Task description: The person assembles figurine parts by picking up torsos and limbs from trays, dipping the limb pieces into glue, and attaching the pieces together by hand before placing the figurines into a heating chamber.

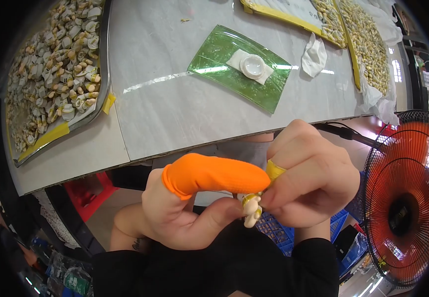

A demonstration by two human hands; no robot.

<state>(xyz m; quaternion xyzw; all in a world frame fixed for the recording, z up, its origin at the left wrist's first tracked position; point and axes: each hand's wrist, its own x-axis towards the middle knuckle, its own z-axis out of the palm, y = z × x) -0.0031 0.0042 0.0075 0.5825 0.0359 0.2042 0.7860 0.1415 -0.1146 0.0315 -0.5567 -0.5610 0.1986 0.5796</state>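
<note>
My left hand, an orange finger cot over its index finger, pinches a small cream-and-gold piece between thumb and index fingertip. The piece has rounded, bead-like ends and hangs just past the table's near edge, in front of my body. Closed at its right side is my right hand, with yellow tape around one finger. Its fingertips touch or nearly touch the piece; anything between them is hidden.
A tray heaped with small white, cream and gold pieces stands at the left. On the table lie a green mat with a small round white dish, and crumpled tissue. Yellow-edged trays sit far right. An orange fan stands right.
</note>
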